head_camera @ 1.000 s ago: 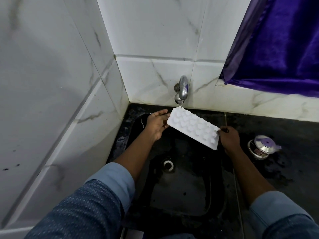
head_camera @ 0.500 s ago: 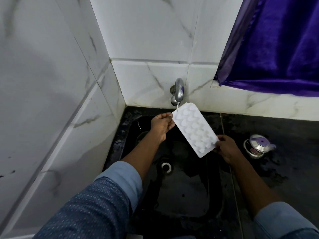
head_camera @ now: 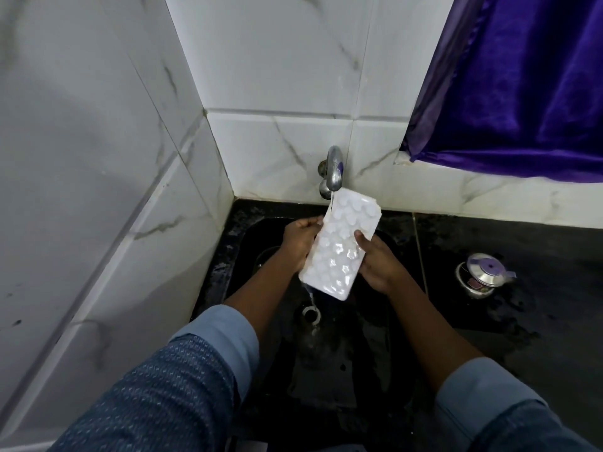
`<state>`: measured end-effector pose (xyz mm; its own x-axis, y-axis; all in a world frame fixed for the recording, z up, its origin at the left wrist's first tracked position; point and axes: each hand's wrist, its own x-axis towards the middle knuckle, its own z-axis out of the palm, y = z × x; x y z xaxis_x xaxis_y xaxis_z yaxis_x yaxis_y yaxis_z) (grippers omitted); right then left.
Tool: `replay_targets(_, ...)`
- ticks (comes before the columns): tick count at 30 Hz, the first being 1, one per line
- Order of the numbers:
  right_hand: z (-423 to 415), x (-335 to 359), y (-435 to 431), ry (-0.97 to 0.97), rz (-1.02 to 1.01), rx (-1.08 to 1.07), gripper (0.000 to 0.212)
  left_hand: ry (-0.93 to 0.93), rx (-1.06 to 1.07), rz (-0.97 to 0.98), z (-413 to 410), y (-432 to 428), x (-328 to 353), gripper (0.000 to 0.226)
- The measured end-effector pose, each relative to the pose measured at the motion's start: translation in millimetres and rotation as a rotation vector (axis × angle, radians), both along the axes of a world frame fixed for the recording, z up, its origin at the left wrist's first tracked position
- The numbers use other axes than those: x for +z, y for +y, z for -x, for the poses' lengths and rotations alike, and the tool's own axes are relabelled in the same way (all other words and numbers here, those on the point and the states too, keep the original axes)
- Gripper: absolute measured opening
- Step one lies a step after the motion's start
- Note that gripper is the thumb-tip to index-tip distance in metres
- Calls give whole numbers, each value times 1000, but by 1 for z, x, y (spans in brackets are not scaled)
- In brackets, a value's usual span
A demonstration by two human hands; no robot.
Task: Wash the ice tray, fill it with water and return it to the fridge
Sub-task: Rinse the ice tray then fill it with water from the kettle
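Note:
A white plastic ice tray with many small cups is held steeply tilted over the black sink, its top end right under the metal tap. A thin stream of water hits the tray's upper left edge and runs off its lower left corner toward the drain. My left hand grips the tray's left long edge. On the opposite long edge, my right hand holds it with the thumb lying on the cups.
A small steel lidded pot stands on the wet black counter to the right of the sink. A purple curtain hangs above the counter at the back right. White marble tile walls close in the left and back.
The tray has swung from lying crosswise to standing nearly lengthwise and steeper under the tap. My right hand shifted from its far end up along the right edge.

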<state>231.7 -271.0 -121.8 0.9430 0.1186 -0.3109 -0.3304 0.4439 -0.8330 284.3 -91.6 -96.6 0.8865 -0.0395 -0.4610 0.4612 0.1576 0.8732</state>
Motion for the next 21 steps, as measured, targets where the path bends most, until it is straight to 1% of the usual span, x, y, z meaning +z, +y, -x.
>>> replay_targets(1, -2, -1, 3, 15, -47, -16, 44, 11, -41, -81, 3, 7, -3, 12)
replay_targets(3, -4, -5, 8, 73, -121, -80, 46, 9, -87, -220, 8, 26, -16, 17)
replay_targets(6, -2, -13, 16, 167, -249, -182, 46, 26, -81, -276, 13, 55, -30, 29)
replay_targets(8, -1, -19, 22, 200, -341, -222, 48, 119, -89, -192, 17, 70, -33, 30)
replay_targets(10, -2, -22, 29, 234, -424, -280, 55, 198, -106, -13, 22, 78, -32, 36)
replay_targets(12, -3, -24, 32, 264, -496, -328, 59, 192, -91, 94, 24, 78, -35, 38)
replay_targets(15, 1, -28, 28, 299, -519, -356, 56, 132, -23, 98, 26, 70, -37, 37)
replay_targets(18, 5, -29, 17, 320, -445, -351, 39, 93, 59, 90, 21, 58, -36, 30)
replay_targets(21, 5, -28, 5, 335, -396, -391, 34, 78, 94, 73, 15, 46, -33, 23)
